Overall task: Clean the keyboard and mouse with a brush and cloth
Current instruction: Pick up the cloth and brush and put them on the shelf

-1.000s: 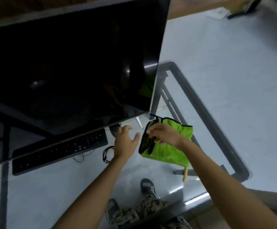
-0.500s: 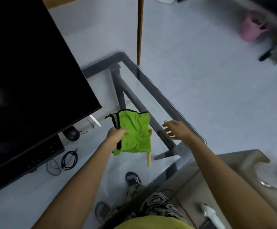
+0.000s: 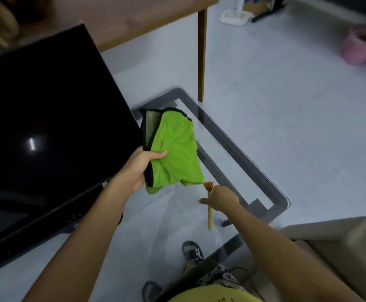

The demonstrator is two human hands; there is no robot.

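Observation:
My left hand [image 3: 137,168] is shut on the left edge of a green cloth [image 3: 175,149] with black trim and holds it up above the glass table [image 3: 241,149]. A wooden-handled brush [image 3: 210,219] lies on the glass just below the cloth, bristles pointing away from me. My right hand [image 3: 220,198] rests over the middle of the brush handle; its palm hides whether the fingers grip it. The black keyboard [image 3: 77,211] shows only in part under the monitor's lower edge. The mouse is hidden.
A large black monitor [image 3: 46,127] fills the left side and overhangs the keyboard. A wooden table leg [image 3: 201,55] stands behind the glass table's far corner. A pink bucket [image 3: 361,46] sits on the floor at far right, a beige seat [image 3: 341,247] at lower right.
The cloth passed from my right hand to my left and was lifted, uncovering the brush. My right hand swung out right, then came down onto the brush handle. The view turned right.

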